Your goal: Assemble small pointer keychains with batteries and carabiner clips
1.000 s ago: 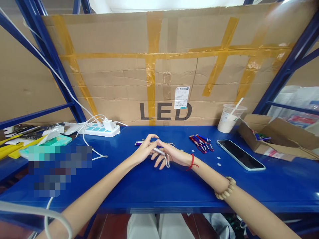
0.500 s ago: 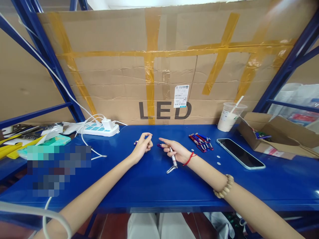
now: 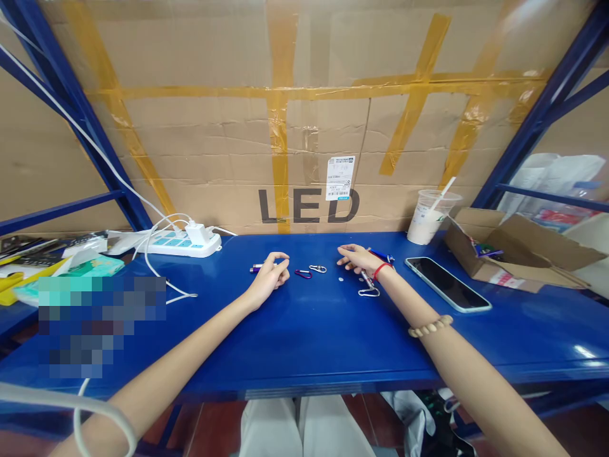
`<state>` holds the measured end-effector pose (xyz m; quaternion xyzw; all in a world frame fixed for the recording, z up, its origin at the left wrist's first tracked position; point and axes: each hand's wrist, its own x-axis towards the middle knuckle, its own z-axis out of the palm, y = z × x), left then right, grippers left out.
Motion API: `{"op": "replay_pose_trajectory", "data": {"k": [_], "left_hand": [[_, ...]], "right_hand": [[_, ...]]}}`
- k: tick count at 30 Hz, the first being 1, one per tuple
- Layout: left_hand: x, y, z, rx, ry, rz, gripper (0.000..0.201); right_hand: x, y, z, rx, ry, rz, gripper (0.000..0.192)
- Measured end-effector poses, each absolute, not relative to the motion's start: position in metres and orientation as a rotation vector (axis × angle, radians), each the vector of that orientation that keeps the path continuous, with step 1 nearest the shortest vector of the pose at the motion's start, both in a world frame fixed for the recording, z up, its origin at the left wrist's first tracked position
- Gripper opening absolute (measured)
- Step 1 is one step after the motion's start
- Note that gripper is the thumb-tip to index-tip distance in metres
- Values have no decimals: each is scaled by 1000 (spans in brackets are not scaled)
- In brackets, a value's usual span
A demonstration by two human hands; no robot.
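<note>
A small silver keychain flashlight (image 3: 365, 284) with a carabiner clip lies on the blue tabletop (image 3: 304, 343) under the right hand (image 3: 358, 259), whose fingers curl loosely around its upper end. Just beyond that hand lie more flashlights (image 3: 383, 256). The left hand (image 3: 270, 274) rests with fingers half-curled beside a purple flashlight (image 3: 255, 268); whether it grips anything I cannot tell. Between the hands lie 2 loose carabiners (image 3: 310, 271). A phone (image 3: 447, 284) lies to the right.

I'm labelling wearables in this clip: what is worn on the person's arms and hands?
Both forearms are bare, with no sleeves or gloves. The right hand has a red string at the wrist and a pale beaded bracelet further up. The left hand wears nothing.
</note>
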<state>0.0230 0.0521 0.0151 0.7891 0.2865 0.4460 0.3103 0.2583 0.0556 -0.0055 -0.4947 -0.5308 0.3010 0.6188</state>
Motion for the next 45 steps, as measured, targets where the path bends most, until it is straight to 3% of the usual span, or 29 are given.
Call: {"op": "replay_pose_trajectory", "data": {"k": [9, 16, 22, 28, 35, 40, 45], "left_hand": [[25, 47, 16, 2061, 791, 1181, 27], [25, 48, 16, 2071, 807, 1173, 23], [24, 50, 15, 2068, 793, 1179, 26], [24, 52, 15, 2077, 788, 1175, 24], [22, 55, 15, 2148, 862, 1244, 20], [17, 55, 14, 2647, 944, 1394, 21], [13, 58, 13, 3338, 1161, 1118, 29]], "right_hand": [[262, 82, -16, -1177, -1217, 422, 44], [261, 87, -18, -1203, -1414, -103, 32], [289, 63, -6, -1353, -1298, -241, 17], [295, 52, -9, -1699, -1463, 39, 16], [280, 47, -6, -1579, -1283, -362, 12], [268, 36, 1, -1301, -1282, -433, 17], [242, 38, -5, -1068, -1776, -410, 26]]}}
